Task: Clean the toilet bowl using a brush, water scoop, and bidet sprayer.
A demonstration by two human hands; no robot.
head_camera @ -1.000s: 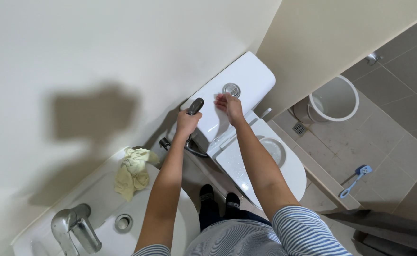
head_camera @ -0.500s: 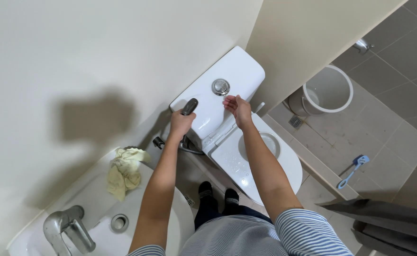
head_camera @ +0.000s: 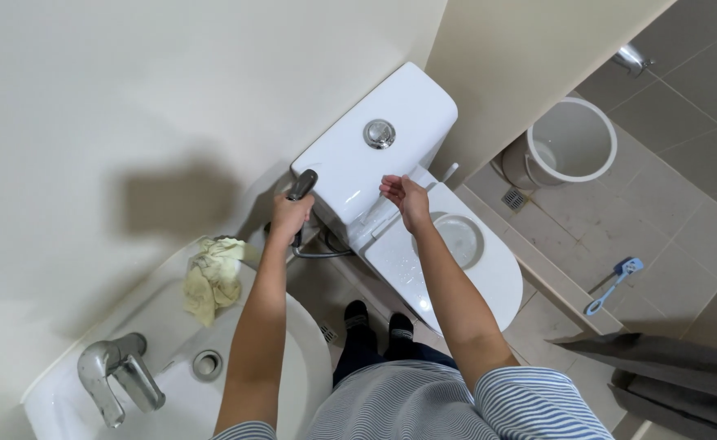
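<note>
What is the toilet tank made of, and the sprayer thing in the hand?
The toilet tank looks like glazed white ceramic: smooth, glossy, with soft reflections. The sprayer in the left hand has a dark grey head, probably plastic or coated metal, hard to tell; its hose looks like shiny metal.

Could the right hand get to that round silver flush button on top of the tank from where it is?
Probably yes. The right hand hangs open above the toilet lid, just below the white tank, and nothing lies between it and the flush button. The left hand grips the spray handle off to the side, out of the way.
</note>
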